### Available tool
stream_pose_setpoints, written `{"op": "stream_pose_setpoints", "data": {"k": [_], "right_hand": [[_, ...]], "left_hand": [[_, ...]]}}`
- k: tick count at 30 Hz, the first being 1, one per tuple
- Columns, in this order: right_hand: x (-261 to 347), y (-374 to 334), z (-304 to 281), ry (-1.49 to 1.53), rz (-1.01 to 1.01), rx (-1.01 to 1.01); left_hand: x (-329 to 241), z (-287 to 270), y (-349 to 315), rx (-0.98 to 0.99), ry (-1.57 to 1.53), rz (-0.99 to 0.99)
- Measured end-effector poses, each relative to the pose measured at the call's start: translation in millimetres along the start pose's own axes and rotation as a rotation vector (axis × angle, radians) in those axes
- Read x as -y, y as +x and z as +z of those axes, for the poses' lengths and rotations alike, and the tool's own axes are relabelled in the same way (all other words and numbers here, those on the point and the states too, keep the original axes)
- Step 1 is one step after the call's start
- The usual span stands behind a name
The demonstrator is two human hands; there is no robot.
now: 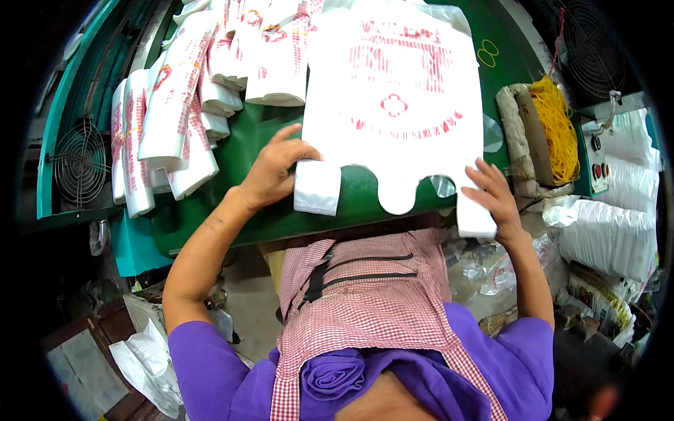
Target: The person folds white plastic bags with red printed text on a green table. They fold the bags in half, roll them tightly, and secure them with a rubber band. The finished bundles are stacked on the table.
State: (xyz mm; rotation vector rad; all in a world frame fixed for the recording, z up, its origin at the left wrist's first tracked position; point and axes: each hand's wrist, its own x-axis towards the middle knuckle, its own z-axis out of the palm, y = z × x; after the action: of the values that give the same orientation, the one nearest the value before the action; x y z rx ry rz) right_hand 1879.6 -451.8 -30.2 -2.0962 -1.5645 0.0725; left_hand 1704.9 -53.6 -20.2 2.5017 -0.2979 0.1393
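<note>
A flat stack of white plastic carrier bags (414,147) with red print lies in front of me, its two handle ends and middle tab toward my body. My left hand (276,168) holds the edge by the left handle, fingers bent over it, one finger raised, the thumb hidden. My right hand (496,198) grips the right handle's outer edge, fingers slightly apart on top and the thumb out of sight beneath. Both handle ends hang past the front edge of the green table (267,133).
Rolled bundles of printed bags (175,91) pile up on the left. A box of yellow rubber bands (554,130) stands at the right edge, with two loose rubber bands (486,53) nearby. Fan guards (81,161) flank the table. White wrapped packs (607,235) sit at far right.
</note>
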Motion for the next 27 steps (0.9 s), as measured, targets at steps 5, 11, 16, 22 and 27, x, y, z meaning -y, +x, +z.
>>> {"op": "stream_pose_setpoints", "data": {"k": [5,11,16,22,27], "right_hand": [[6.2,17.3,-17.4,0.503,0.069,0.092],[22.5,119.0,14.3,0.291,0.408,0.066],[35.2,114.8,25.2,0.058,0.254,0.320],[-4.0,112.3,35.4,-0.336,0.150,0.189],[8.7,119.6,-16.5,0.173,0.125,-0.004]], "left_hand": [[-48.0,12.1,55.9,0.069,-0.245,-0.168],[-41.0,37.8,94.4,0.062,0.311,-0.122],[-69.2,52.5,27.1,-0.107,0.373,0.234],[-59.3,62.9,41.4,-0.048,0.390,0.192],[-25.5,10.0,115.5,0.190,-0.112,-0.192]]}}
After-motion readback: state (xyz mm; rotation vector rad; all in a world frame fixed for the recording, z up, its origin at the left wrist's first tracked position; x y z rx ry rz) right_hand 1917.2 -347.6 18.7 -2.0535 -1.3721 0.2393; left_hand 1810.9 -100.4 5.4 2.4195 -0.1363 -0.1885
